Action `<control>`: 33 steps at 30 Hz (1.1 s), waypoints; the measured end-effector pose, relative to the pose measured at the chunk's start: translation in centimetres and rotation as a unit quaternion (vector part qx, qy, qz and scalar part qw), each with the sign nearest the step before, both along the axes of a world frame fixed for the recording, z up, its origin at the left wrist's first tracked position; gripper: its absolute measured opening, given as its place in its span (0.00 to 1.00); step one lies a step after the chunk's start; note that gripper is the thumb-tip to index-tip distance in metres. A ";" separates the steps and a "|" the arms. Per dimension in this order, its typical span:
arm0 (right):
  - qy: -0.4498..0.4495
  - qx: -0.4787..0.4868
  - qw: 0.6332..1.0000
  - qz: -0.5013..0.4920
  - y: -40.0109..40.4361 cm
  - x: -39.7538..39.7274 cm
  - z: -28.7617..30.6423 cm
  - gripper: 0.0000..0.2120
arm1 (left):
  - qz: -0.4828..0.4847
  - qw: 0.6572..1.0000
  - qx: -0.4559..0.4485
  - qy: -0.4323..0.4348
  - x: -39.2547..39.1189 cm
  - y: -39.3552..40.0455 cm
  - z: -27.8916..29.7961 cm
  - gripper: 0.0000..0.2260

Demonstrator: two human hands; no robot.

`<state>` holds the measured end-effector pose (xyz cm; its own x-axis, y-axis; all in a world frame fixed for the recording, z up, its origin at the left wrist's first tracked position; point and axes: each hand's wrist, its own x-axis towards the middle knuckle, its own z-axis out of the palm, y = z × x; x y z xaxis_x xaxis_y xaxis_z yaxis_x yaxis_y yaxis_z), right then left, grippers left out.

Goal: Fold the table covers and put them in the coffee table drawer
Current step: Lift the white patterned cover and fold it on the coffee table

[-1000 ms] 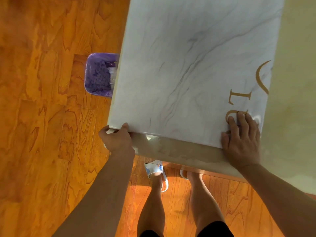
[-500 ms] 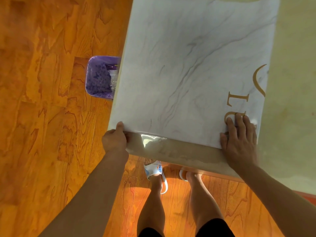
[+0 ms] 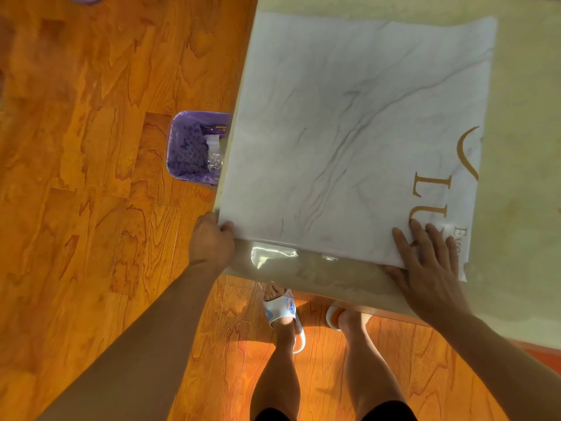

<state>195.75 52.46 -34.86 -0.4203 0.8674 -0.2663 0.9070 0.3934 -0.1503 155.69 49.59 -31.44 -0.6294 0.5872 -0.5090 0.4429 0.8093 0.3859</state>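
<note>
A white marble-patterned table cover [image 3: 349,132] with gold letters lies folded on the left end of the beige coffee table [image 3: 522,208]. My left hand [image 3: 211,241] grips the cover's near left corner at the table's edge, thumb on top. My right hand [image 3: 425,262] rests flat on the near right part of the cover, fingers spread over the gold letters. A glossy strip of table top [image 3: 303,262] shows between the cover's near edge and the table's front edge. No drawer is in view.
A purple-lined waste bin [image 3: 194,147] stands on the orange wooden floor [image 3: 91,177], tight against the table's left side. My legs and feet in white slippers [image 3: 283,311] stand at the table's front edge.
The view has tilted so more of the cover's far edge shows. My left hand slid slightly along the near left corner; my right hand stays flat on the letters.
</note>
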 end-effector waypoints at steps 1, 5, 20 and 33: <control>-0.002 0.000 1.000 0.000 -0.1 0.0 0.0 0.34 | -0.001 1.000 0.007 -0.003 -0.1 -0.2 -0.1 0.14; -0.008 -0.003 1.000 0.002 0.0 -0.2 0.0 0.33 | -0.002 1.000 0.009 0.012 -0.8 -0.2 -0.7 0.10; -0.004 -0.024 1.000 0.009 0.0 -0.2 0.0 0.32 | 0.065 0.992 0.081 -0.065 1.2 -0.1 3.0 0.04; -0.031 -0.064 0.995 -0.064 -0.9 -2.6 0.7 0.33 | -0.189 0.980 -0.053 0.013 -1.6 6.4 0.8 0.14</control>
<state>193.12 51.58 -34.17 -0.2883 0.8696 -0.4008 0.9574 0.2560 -0.1333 154.11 56.00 -30.63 -0.3896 0.7259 -0.5668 0.7277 0.6198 0.2936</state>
